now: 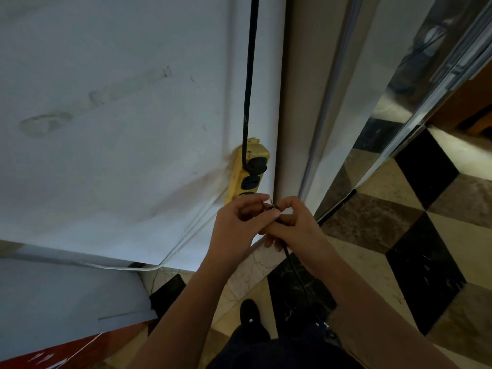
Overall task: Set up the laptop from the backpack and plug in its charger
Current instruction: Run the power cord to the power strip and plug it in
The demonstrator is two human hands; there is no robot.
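A yellow power strip (239, 179) hangs on the pale wall (119, 102), low near the corner. One black plug (257, 165) sits in its top socket, with a black cable (249, 75) running straight up. Just below the strip, both hands meet around the black charger plug (270, 207), whose metal prongs poke out between the fingertips. My left hand (237, 225) pinches it from the left. My right hand (295, 222) grips it from the right, and the charger cord (295, 270) trails down from that hand toward the floor. Laptop and backpack are out of view.
A white cord (170, 255) runs from the strip down along the wall's foot. A shiny metal door frame (346, 129) stands right of the corner. The floor has black, beige and brown tiles (415, 235). My dark shoe (249, 312) stands below the hands.
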